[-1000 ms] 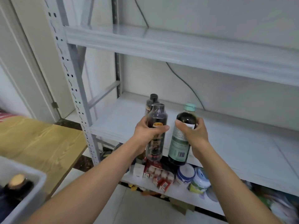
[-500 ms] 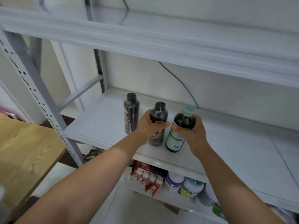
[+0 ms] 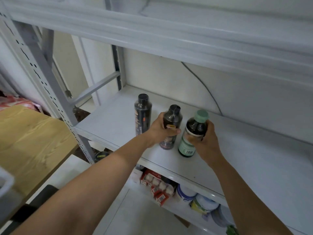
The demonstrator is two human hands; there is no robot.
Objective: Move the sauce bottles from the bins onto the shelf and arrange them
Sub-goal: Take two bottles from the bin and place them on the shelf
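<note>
Three dark sauce bottles stand in a row on the white middle shelf (image 3: pixel 254 160). The leftmost black-capped bottle (image 3: pixel 142 114) stands alone, untouched. My left hand (image 3: pixel 160 130) is wrapped around the second black-capped bottle (image 3: pixel 172 116), whose base rests on the shelf. My right hand (image 3: pixel 205 141) grips the green-capped bottle (image 3: pixel 194 129) with a pale green label; it leans slightly left, its base at the shelf surface.
The upper shelf (image 3: pixel 152 31) hangs low overhead. A perforated grey upright (image 3: pixel 50 92) stands at the left. A wooden table (image 3: pixel 30 141) and the corner of a grey bin (image 3: pixel 5 185) lie lower left. Boxes and tubs (image 3: pixel 184 192) fill the lower shelf.
Both hands carried their bottles from in front of the rack forward and down onto the middle shelf, beside the bottle standing there. The camera moved closer and to the right.
</note>
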